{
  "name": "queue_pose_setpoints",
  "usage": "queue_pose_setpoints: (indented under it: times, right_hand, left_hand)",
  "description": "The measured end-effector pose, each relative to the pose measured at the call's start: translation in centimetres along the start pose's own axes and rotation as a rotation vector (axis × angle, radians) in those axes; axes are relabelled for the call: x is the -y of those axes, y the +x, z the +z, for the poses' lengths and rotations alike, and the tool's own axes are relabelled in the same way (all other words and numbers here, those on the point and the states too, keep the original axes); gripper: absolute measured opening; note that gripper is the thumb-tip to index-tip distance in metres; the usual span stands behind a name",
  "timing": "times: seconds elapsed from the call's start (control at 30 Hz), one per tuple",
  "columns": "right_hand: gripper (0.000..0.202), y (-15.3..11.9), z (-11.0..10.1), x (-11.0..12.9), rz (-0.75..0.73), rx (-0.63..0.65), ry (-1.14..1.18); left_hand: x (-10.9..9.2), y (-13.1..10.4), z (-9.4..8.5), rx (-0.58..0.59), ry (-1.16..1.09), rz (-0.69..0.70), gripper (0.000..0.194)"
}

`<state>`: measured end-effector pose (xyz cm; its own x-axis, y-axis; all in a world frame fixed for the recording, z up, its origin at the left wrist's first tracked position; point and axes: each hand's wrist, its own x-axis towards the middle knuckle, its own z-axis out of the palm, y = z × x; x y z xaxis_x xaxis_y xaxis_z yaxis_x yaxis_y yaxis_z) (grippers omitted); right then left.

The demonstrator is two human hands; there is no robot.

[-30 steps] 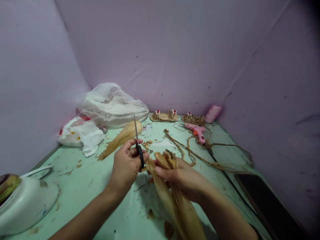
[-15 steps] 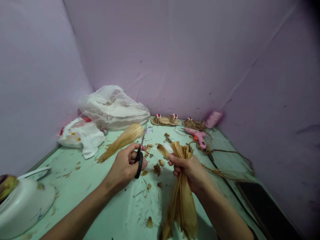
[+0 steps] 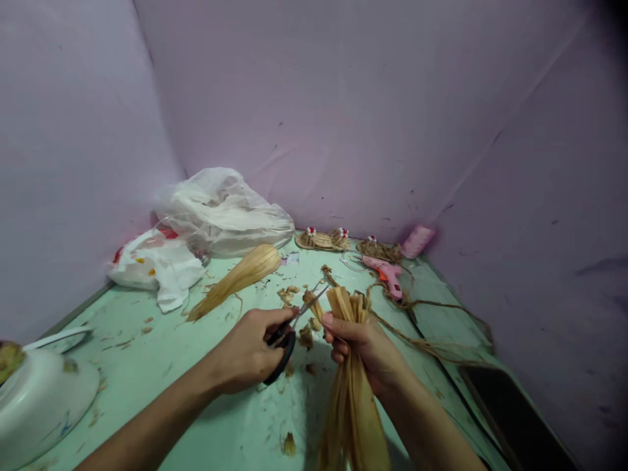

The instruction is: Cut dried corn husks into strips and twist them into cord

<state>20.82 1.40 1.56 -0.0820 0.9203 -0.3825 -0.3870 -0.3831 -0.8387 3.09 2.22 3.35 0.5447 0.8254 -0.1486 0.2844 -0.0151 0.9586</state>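
My left hand [image 3: 262, 350] grips black-handled scissors [image 3: 282, 361], their blades pointing up and to the right. The blades are at a narrow strip of husk that sticks out left of the bunch; whether they touch it I cannot tell. Pinched in my right hand [image 3: 356, 343] is a bunch of dried corn husks [image 3: 360, 412], cut-looking ends up, long ends hanging down. Beyond my left hand another dried corn husk [image 3: 238, 278] lies on the pale green table [image 3: 220, 438]. Husk scraps [image 3: 305, 337] are scattered between my hands.
A white plastic bag [image 3: 228, 212] and a smaller printed bag [image 3: 157, 265] lie back left. At the back are woven pieces with red-white trim [image 3: 324, 241], a pink glue gun [image 3: 385, 271] and a pink spool [image 3: 417, 241]. A white bowl [image 3: 49, 399] stands left, a dark phone-like slab [image 3: 510, 418] right.
My left hand has moved right and nearer to me, and the scissors have swung from upright to slanting toward the husk strip. My right hand keeps its hold, shifted slightly left.
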Motion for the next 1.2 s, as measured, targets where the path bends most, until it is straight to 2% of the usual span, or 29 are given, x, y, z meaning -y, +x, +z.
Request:
queue_pose_setpoints:
  times: [0.23, 0.43, 0.67, 0.73, 0.83, 0.97, 1.1, 1.2]
  right_hand:
    - [0.028, -0.2, -0.4, 0.9, -0.009, -0.034, -0.036]
    - [0.026, -0.3, -0.3, 1.0, 0.012, 0.006, -0.116]
    - [0.026, -0.3, -0.4, 0.9, 0.020, 0.020, -0.130]
    - [0.027, -0.2, -0.5, 0.9, 0.028, 0.020, -0.106]
    - [0.030, 0.1, -0.5, 0.5, 0.077, 0.011, 0.001]
    - [0.037, 0.1, 0.2, -0.4, 0.121, 0.029, 0.084]
    - [0.040, -0.2, 1.2, -1.4, 0.027, 0.083, 0.017]
    - [0.040, -0.2, 1.2, -1.5, -0.017, 0.037, -0.082]
  left_hand:
    - [1.2, 0.5, 0.2, -0.032, -0.074, -0.199, 0.038]
    - [0.6, 0.4, -0.2, -0.003, -0.025, -0.075, 0.033]
    - [0.5, 0.6, -0.4, -0.018, -0.128, -0.287, 0.044]
    - [0.5, 0.7, -0.7, -0.053, -0.150, -0.277, 0.044]
    - [0.3, 0.7, -0.8, -0.174, -0.138, -0.226, 0.041]
    - [-0.4, 0.5, 0.8, -0.293, -0.188, -0.231, 0.042]
    - [-0.8, 0.4, 2.2, -0.331, -0.239, -0.219, 0.044]
    - [-0.6, 0.3, 0.4, -0.430, -0.050, -0.183, 0.039]
